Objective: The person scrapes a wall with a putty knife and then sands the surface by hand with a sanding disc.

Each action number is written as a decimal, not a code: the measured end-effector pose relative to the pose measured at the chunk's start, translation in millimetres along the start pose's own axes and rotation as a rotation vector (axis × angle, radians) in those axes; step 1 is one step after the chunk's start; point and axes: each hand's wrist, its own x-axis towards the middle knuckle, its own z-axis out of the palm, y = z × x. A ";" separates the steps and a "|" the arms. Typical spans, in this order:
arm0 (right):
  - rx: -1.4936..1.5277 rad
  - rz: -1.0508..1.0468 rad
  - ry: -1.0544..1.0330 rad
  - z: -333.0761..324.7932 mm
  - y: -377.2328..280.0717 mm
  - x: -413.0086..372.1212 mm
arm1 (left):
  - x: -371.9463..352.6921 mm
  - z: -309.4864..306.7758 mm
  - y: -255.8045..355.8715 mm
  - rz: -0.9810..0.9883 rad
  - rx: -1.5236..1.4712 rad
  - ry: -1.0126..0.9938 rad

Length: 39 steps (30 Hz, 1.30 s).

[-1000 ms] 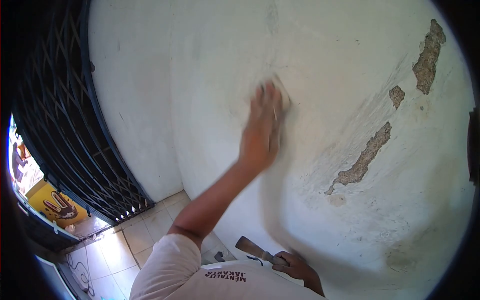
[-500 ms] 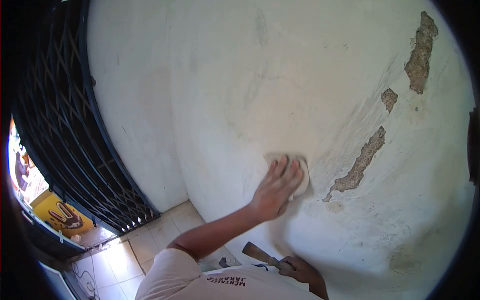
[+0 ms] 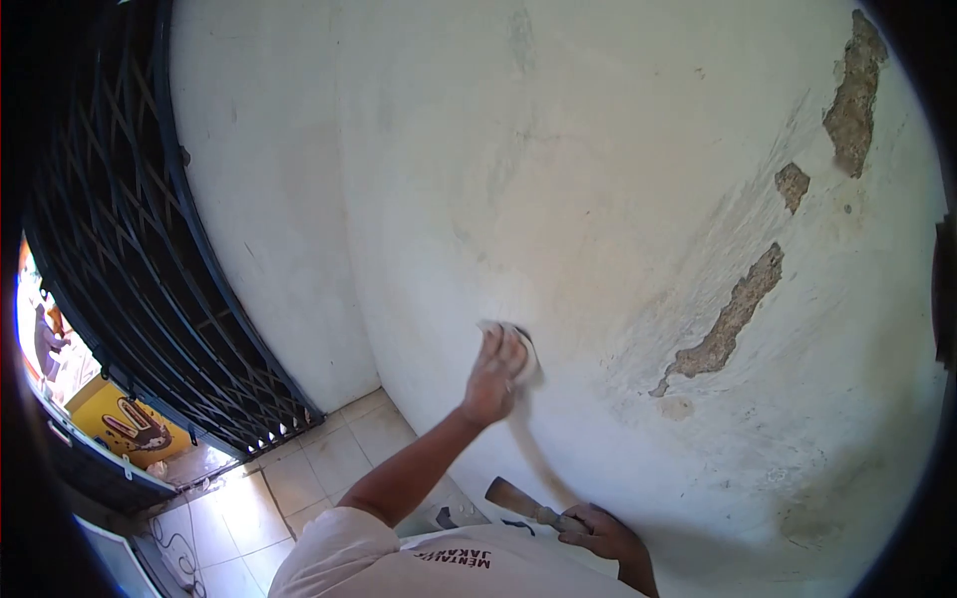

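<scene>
My left hand [image 3: 491, 384] is pressed against the white wall [image 3: 598, 149], fingers closed over a pale, curled sheet [image 3: 531, 361] that looks like sandpaper. Most of the sheet is hidden under my fingers. Low and close to my body, my right hand [image 3: 603, 533] grips a scraper [image 3: 518, 500] by its handle. The scraper's broad, dull blade points left, away from the wall surface. Right of my left hand, a jagged patch of bare plaster [image 3: 725, 324] breaks the paint, with scuff marks around it.
Two more chipped patches, one small [image 3: 793, 186] and one long [image 3: 855, 100], lie higher up the wall. A dark folding metal gate [image 3: 120, 219] stands at the left. Below is a tiled floor [image 3: 344, 458] with a loose cable [image 3: 177, 548]. Outside are a yellow panel [image 3: 130, 424] and a person [image 3: 48, 341].
My left hand has slid the sheet left and slightly down across the wall. The right hand still holds the scraper in nearly the same place. The view has shifted slightly.
</scene>
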 end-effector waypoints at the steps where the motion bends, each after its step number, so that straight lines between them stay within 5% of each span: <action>1: 0.037 0.030 -0.021 3.6 4.6 -1.9 | 7.0 -8.3 0.1 0.050 -0.104 0.106; 6: 0.136 0.096 -0.065 7.0 22.3 2.6 | 122.4 -57.7 31.8 -0.262 -0.293 0.396; 8: 0.158 0.122 -0.079 7.6 24.8 3.5 | 169.0 -83.2 35.5 -0.214 -0.181 0.399; 15: -0.015 0.007 -0.074 5.3 30.4 6.3 | -44.3 10.6 36.7 -0.299 -0.233 0.164; 22: 0.065 0.139 -0.147 3.7 20.0 8.5 | 122.4 -64.4 18.2 -0.279 -0.160 0.371; 24: 0.071 0.142 -0.148 4.7 24.8 9.6 | 126.8 -68.2 22.8 -0.255 -0.127 0.348; 28: -0.013 0.028 -0.116 3.7 27.9 11.4 | -12.2 -3.2 31.8 -0.256 -0.217 0.144; 31: 0.024 0.064 -0.095 5.9 23.3 12.6 | -23.0 -3.3 24.2 -0.203 -0.211 0.151; 39: 0.041 0.201 -0.064 8.1 6.2 14.9 | 119.8 -62.4 25.7 -0.143 -0.226 0.337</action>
